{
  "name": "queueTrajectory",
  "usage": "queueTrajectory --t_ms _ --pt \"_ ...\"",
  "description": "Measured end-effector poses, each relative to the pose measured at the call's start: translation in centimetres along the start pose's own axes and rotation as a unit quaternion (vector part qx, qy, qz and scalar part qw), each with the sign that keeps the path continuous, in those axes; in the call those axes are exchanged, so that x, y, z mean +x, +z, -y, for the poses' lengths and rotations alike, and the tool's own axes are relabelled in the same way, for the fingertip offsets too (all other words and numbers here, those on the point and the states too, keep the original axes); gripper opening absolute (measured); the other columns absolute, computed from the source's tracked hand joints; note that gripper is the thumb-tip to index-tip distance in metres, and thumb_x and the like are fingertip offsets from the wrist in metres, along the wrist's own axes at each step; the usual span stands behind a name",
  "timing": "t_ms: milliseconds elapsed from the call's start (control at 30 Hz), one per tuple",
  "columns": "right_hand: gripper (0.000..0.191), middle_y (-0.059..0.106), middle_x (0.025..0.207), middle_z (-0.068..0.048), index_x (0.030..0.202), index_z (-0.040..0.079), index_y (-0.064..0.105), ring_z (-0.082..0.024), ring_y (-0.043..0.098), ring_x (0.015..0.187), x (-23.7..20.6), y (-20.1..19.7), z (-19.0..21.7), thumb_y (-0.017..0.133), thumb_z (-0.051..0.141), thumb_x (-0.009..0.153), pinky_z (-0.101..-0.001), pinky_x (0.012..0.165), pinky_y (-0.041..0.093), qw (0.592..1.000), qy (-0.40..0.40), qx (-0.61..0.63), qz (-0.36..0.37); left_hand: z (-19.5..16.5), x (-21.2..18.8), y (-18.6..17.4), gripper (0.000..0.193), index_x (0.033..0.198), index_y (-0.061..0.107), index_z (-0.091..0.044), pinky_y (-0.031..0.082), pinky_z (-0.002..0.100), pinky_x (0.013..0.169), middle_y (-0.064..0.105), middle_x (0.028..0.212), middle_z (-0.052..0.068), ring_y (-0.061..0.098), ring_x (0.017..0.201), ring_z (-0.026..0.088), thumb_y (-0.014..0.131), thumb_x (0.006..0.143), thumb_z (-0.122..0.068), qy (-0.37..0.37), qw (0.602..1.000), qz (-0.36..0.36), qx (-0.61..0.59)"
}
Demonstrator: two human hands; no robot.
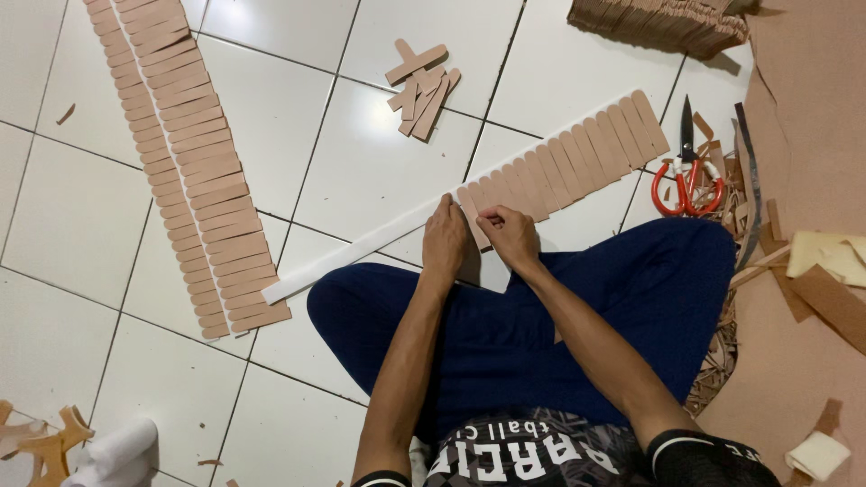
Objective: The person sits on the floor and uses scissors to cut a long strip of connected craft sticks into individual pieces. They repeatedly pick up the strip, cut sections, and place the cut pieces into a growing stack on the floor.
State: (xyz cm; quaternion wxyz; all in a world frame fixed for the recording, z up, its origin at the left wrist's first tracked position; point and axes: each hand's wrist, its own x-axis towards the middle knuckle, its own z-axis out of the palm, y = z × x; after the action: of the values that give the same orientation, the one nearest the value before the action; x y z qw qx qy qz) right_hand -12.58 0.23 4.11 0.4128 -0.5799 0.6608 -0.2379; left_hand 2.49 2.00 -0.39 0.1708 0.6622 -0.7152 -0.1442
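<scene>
Red scissors (684,176) — loose strip pile (421,83)

Hands: two, left hand (445,239) and right hand (511,236).
White strips (361,249): one, long, crossing tiles.
Tan slats on white strip (568,165): roughly fifteen, overlapped; exact count unclear.
Finished slat rows (185,153): one, at left, several dozen slats, too many to count surely.
Loose slat piles (422,86): one, about eight pieces.
Stacked slat bundles (663,22): one, top edge.
Red-handled scissors (686,171): one pair.
Large tan sheets (803,108): one, right side.
Pale foam scraps (830,257): about three.
</scene>
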Motion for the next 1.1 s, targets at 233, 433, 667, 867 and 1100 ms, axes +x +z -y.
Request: queueTrajectory --t_ms 233,433,667,867,1100 --pt "0.023 0.079 0.089 -0.007 0.101 0.009 0.079 -0.016 0.076 0.079 0.0 0.1 -0.2 0.077 0.028 0.088 -0.0304 0.071 0.059 1.000 -0.002 -0.002 -0.003 0.1 0.0 -0.1 0.028 0.120 0.056 0.006 0.046 0.044 0.103 0.051 0.146 0.026 0.058 0.127 0.036 0.052 0.095 -0.005 -0.008 1.000 -0.001 -0.018" --pt "0.023 0.079 0.088 -0.007 0.100 0.009 0.079 -0.017 0.077 0.080 0.1 0.2 -0.3 0.078 0.029 0.087 -0.0309 0.071 0.059 1.000 -0.002 -0.005 -0.010 0.0 -0.1 0.1 0.028 0.123 0.054 0.004 0.046 0.044 0.104 0.051 0.147 0.025 0.057 0.129 0.035 0.052 0.097 -0.006 -0.013 1.000 0.003 -0.010" --pt "0.025 0.079 0.088 -0.007 0.101 0.010 0.079 -0.017 0.076 0.080 0.1 0.0 -0.4 0.077 0.030 0.087 -0.0314 0.071 0.059 1.000 0.010 -0.004 -0.003 -0.4 0.0 -0.5 0.044 0.138 0.048 0.002 0.046 0.044 0.104 0.051 0.146 0.025 0.056 0.130 0.035 0.054 0.096 -0.011 0.001 1.000 -0.013 0.004" --pt "0.026 0.078 0.083 -0.006 0.097 0.008 0.079 -0.018 0.075 0.075 0.1 0.0 -0.2 0.076 0.033 0.088 -0.0328 0.067 0.057 1.000 0.004 -0.005 -0.005 -1.4 0.4 -1.5 0.053 0.143 0.046 0.000 0.049 0.045 0.095 0.054 0.137 0.024 0.058 0.123 0.035 0.055 0.093 -0.018 0.018 0.998 -0.009 0.066" --pt "0.049 0.068 0.118 -0.017 0.124 0.003 0.065 -0.028 0.070 0.106 2.7 -1.9 4.8 0.063 0.046 0.099 -0.0372 0.090 0.056 0.994 -0.087 0.031 -0.063 -1.6 0.8 -2.9 0.035 0.133 0.054 -0.006 0.049 0.051 0.094 0.059 0.131 0.018 0.063 0.118 0.033 0.056 0.099 -0.011 -0.017 0.999 -0.025 -0.025"
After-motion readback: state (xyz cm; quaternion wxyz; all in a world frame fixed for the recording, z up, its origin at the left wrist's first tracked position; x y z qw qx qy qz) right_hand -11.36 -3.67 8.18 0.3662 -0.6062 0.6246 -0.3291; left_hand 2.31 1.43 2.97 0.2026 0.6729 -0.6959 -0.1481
